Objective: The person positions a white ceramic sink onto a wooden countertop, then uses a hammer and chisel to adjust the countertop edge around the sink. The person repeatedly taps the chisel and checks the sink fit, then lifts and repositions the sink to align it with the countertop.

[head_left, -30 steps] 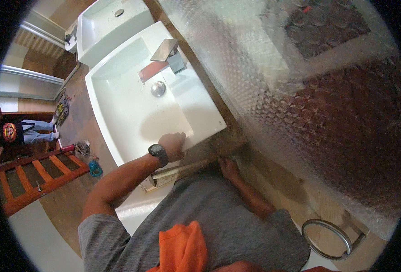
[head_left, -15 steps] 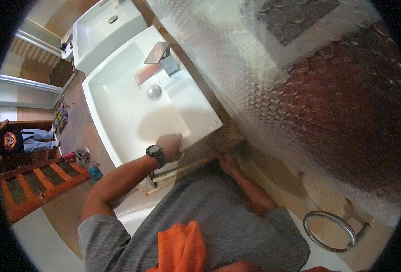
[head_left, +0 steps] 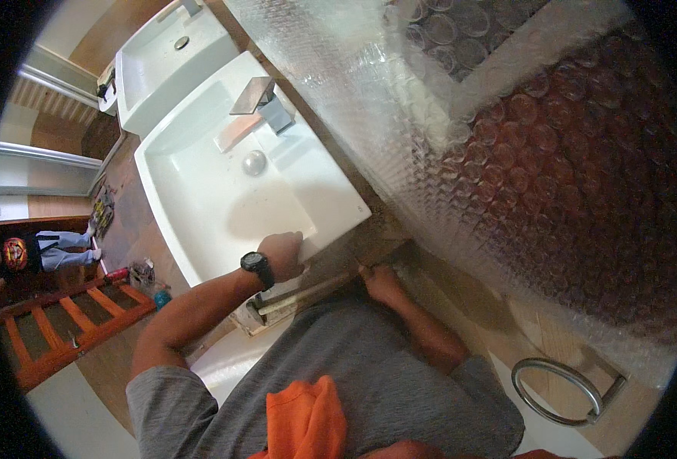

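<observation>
Landmark: the white square basin [head_left: 224,191], set on a wooden counter [head_left: 376,229].
Left hand [head_left: 283,255]: it rests on the basin's near rim, fingers curled over the edge and closed on it; a black wristwatch [head_left: 256,265] sits just behind on the wrist.
Right hand [head_left: 382,281]: it is beside the basin's near right corner, down at the counter's edge; its fingers are tucked out of sight, so I cannot tell whether they grip anything.
Thing in hand: the basin itself, its near corner between the two hands.
Doing the step well: judging from the grip, the basin looks heavy and smooth, so a firm hold on the rim with the weight shared evenly by both hands seems wise, keeping it level and clear of the bubble-wrapped panel [head_left: 506,153] right of it.
Risk: a slip at the rim could chip the corner against the counter.
Basin contents: nothing but a round metal drain plug [head_left: 254,162] near its far side; a square metal tap [head_left: 266,103] stands on the far rim.
Second basin [head_left: 170,53]: just beyond the first, also bare, with its own drain.
Below the basin: a pale strip [head_left: 308,294] runs under its near edge.
Left of the basin: an orange ladder [head_left: 71,321] lies on the floor, well apart.
</observation>
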Motion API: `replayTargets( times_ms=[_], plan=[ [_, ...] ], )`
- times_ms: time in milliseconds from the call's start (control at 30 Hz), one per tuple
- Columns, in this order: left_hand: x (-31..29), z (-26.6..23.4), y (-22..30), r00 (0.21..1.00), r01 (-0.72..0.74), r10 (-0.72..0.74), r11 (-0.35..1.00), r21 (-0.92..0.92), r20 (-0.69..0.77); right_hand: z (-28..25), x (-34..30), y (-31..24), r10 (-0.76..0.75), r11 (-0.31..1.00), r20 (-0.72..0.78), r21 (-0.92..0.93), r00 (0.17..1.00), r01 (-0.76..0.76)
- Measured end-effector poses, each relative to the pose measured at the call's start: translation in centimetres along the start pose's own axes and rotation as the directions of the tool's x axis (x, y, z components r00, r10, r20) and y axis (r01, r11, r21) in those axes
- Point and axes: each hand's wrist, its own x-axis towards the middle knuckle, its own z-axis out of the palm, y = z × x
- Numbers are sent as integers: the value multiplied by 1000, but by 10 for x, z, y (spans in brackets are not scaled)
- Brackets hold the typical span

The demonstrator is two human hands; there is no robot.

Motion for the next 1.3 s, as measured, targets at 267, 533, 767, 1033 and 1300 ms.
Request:
replayTargets(
  times_ms=[267,533,767,1033,1300],
  plan=[
    [2,2,-4,1000,-1,1,1000,-25,16,34,17,71,29,999,-109,-23,994,-32],
    [1,4,-9,999,-25,24,998,-62,-26,35,31,108,-68,995,-107,-78,992,60],
    [3,8,-14,999,-38,37,999,-39,-5,55,39,116,-105,992,-150,-78,983,95],
    [-13,34,-18,978,20,-48,990,-137,-204,30,35,69,30,995,14,-99,999,-28],
    [-112,59,-34,444,-73,-607,709,-701,-660,12,52,86,-41,986,314,-143,948,90]
  ],
)
